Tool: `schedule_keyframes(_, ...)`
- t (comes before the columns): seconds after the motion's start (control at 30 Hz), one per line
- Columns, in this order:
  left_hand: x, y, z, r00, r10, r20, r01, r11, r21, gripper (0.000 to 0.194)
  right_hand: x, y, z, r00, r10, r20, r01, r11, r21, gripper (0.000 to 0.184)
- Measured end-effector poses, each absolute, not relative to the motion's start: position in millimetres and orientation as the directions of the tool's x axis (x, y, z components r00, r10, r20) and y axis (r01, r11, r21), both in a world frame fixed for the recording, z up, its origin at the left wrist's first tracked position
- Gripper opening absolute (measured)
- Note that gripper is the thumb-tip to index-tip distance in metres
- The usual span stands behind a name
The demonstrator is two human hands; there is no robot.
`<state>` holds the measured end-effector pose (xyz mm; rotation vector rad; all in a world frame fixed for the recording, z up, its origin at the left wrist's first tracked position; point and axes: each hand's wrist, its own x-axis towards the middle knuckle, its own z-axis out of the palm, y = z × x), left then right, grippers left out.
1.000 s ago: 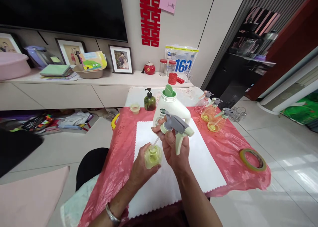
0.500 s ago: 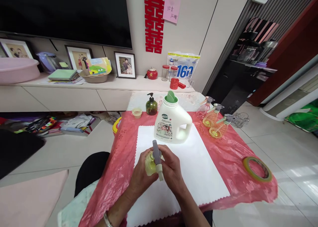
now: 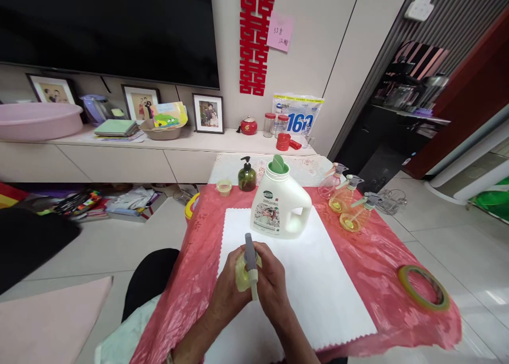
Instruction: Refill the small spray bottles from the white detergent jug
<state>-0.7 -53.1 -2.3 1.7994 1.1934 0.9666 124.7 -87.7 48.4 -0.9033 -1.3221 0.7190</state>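
Over the white sheet (image 3: 306, 295), my left hand (image 3: 228, 287) is wrapped round a small clear yellowish pump bottle (image 3: 241, 275). My right hand (image 3: 272, 276) closes round the neck of that bottle, just under its grey pump head (image 3: 250, 252). A pale nozzle points down toward me. The bottle's lower part is hidden by my fingers. Just beyond my hands stands a large white detergent jug (image 3: 278, 205) with a green opening. Three spray bottles with grey tops, one pink (image 3: 330, 182), one orange (image 3: 342, 197) and one yellow (image 3: 356, 215), stand to the right.
A dark green pump bottle (image 3: 247, 177) and a small tub (image 3: 224, 188) stand at the back left on the red plastic cover (image 3: 199, 247). A tape roll (image 3: 423, 288) lies near the right corner. Behind is a low cabinet (image 3: 238, 141) with picture frames and jars.
The view has shifted slightly, so the scene sits a little lower and further right. Both hands stay round the bottle, with the right fingers slightly changed at its neck.
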Motion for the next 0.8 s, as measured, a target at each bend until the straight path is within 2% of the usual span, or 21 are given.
schedule_keyframes(0.2, -1, -53, 8, 0.292, 0.932, 0.215, 0.356, -0.315, 0.880, 0.054, 124, -88, 54, 0.107, 0.848, 0.519, 0.061, 0.515, -0.855, 0.035)
schedule_keyframes(0.33, -2, -55, 13, 0.295, 0.933, 0.207, 0.337, -0.305, 0.891, 0.060, 129, -88, 64, 0.074, 0.814, 0.576, 0.093, 0.570, -0.817, 0.039)
schedule_keyframes(0.5, -3, -54, 13, 0.313, 0.919, 0.238, 0.369, -0.349, 0.862, 0.060, 133, -88, 66, 0.055, 0.820, 0.570, 0.087, 0.565, -0.820, 0.044)
schedule_keyframes(0.8, 0, -55, 7, 0.269, 0.939, 0.212, 0.357, -0.302, 0.884, 0.061, 130, -90, 59, 0.063, 0.846, 0.530, 0.132, 0.519, -0.844, 0.031)
